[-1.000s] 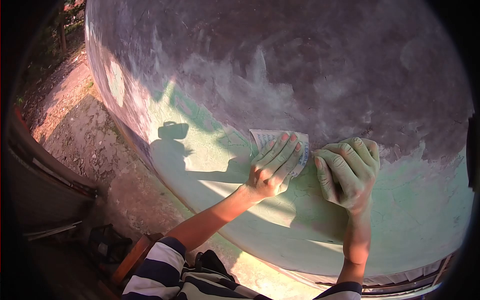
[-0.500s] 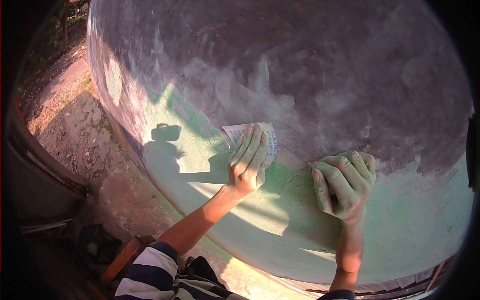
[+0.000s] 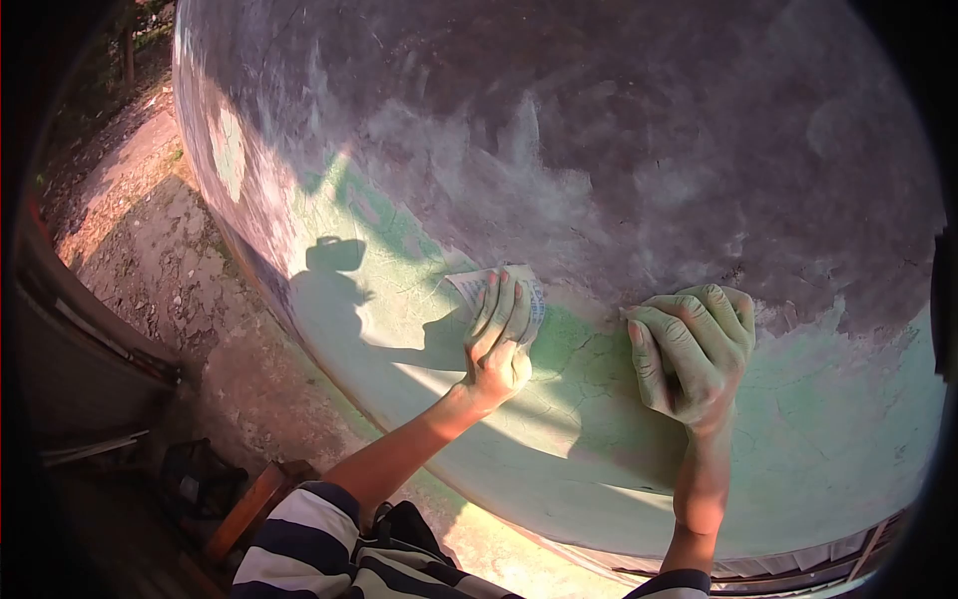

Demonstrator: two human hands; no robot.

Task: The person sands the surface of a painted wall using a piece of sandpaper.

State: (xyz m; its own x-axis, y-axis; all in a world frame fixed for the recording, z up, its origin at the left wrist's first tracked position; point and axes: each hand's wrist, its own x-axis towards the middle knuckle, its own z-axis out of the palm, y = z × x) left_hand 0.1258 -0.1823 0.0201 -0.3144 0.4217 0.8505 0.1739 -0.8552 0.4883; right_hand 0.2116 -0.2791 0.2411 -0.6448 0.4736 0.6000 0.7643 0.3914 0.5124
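A sheet of sandpaper [image 3: 540,298] with blue lettering on its back is pressed against a wall [image 3: 609,389] under my left hand [image 3: 496,344]. The left fingers lie along the sheet, and its upper edge shows past their tips. To the right, my right hand [image 3: 696,349] is closed, with curled fingers and knuckles up, against the same wall. Whatever its fingers may hold is hidden. Pale dust coats both hands. The wall is worn: dark purple paint covers the upper part, and a pale green, cracked layer shows lower down.
Left of the wall lies rough ground [image 3: 150,245] with rubble. A dark crate-like object [image 3: 200,479] and an orange-brown beam [image 3: 244,514] are at lower left. Shadows of my head and arm fall on the wall.
My left hand has slid slightly down and right with the sandpaper, whose sheet now shows less above the fingers. The right hand has shifted a little up and right.
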